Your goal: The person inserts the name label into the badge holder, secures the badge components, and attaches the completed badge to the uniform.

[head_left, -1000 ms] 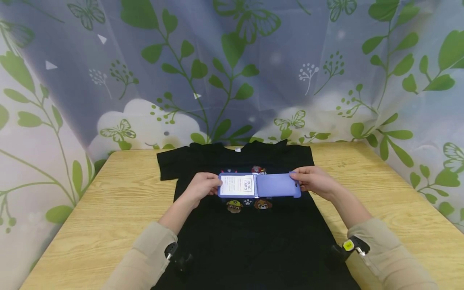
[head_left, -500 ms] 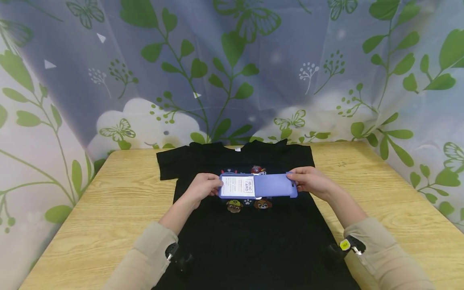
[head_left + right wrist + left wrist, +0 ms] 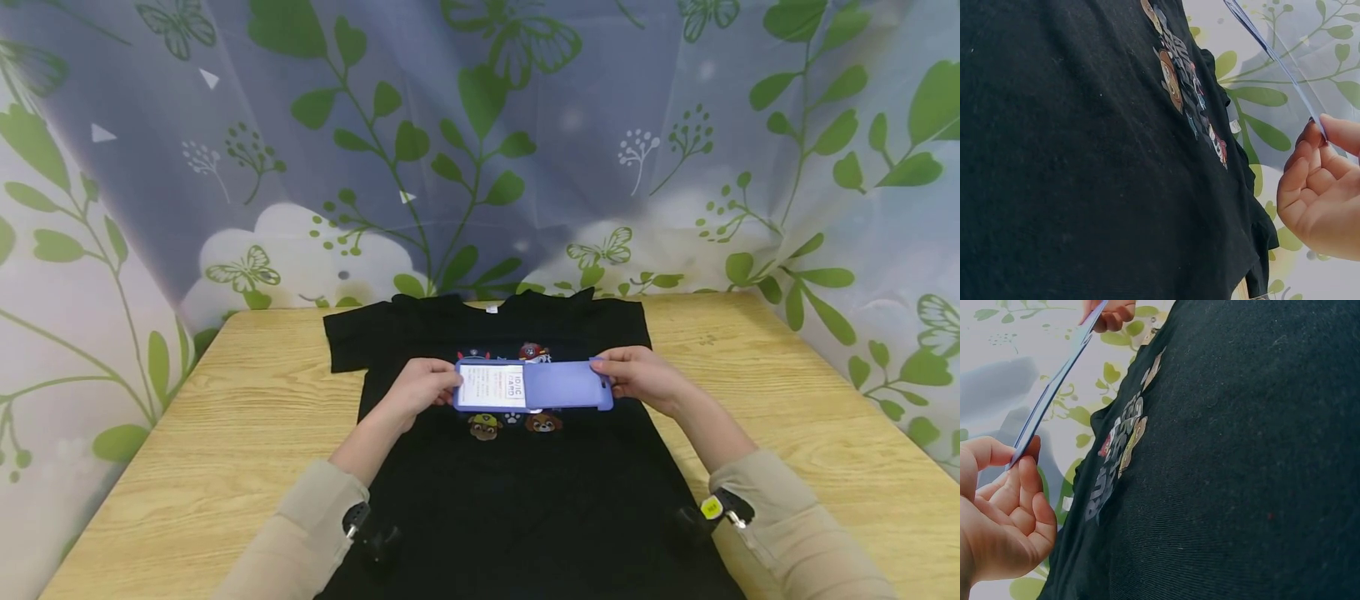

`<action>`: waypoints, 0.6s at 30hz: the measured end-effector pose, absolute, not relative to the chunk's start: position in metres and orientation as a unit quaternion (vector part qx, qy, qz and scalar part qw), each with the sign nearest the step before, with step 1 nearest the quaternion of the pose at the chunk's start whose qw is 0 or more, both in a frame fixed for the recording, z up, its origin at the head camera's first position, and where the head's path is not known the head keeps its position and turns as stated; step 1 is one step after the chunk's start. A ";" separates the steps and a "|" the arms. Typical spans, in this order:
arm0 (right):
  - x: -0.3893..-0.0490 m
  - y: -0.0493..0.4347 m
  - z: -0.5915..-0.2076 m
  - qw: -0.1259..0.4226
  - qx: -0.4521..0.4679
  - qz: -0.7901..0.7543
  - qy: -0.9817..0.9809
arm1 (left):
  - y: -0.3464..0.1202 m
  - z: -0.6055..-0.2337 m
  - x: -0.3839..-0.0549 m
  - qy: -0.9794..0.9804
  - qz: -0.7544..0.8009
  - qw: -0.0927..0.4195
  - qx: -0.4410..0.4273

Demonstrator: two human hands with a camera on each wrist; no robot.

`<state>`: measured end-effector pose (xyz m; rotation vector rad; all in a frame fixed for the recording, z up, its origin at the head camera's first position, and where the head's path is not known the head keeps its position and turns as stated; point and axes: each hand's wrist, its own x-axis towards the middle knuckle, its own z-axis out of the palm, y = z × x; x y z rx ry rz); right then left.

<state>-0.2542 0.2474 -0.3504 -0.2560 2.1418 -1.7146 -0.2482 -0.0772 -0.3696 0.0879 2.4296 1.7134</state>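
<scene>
Between my two hands is a blue-purple card holder (image 3: 567, 385), spread flat like a booklet above a black T-shirt (image 3: 480, 500). Its left half carries a white card insert (image 3: 489, 384) printed "ID/IC CARD"; the right half is plain. My left hand (image 3: 422, 388) pinches the left end between thumb and fingers. At the opposite end, my right hand (image 3: 639, 377) pinches the plain cover near its small slot. Both wrist views show the holder edge-on as a thin strip, raised off the shirt, with the left thumb (image 3: 991, 452) pressing on its near end.
The shirt lies face up on a wooden table (image 3: 217, 433), its collar at the far edge and cartoon dog faces (image 3: 486, 427) printed on the chest. Behind the table hangs a leaf-patterned curtain (image 3: 480, 150), which also runs along both sides.
My right hand has shifted slightly left, bringing the cover's right end a little closer to my left hand. The left hand stays almost where it was, and both hands keep their pinch.
</scene>
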 end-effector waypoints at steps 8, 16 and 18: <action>-0.253 0.245 -0.350 0.185 -0.087 -0.613 0.764 | -0.078 -0.369 -0.248 0.817 0.570 0.083 0.029; -0.249 0.242 -0.350 0.174 -0.075 -0.617 0.764 | -0.079 -0.369 -0.248 0.815 0.573 0.084 0.025; -0.249 0.241 -0.350 0.171 -0.077 -0.617 0.764 | -0.079 -0.369 -0.248 0.815 0.573 0.084 0.025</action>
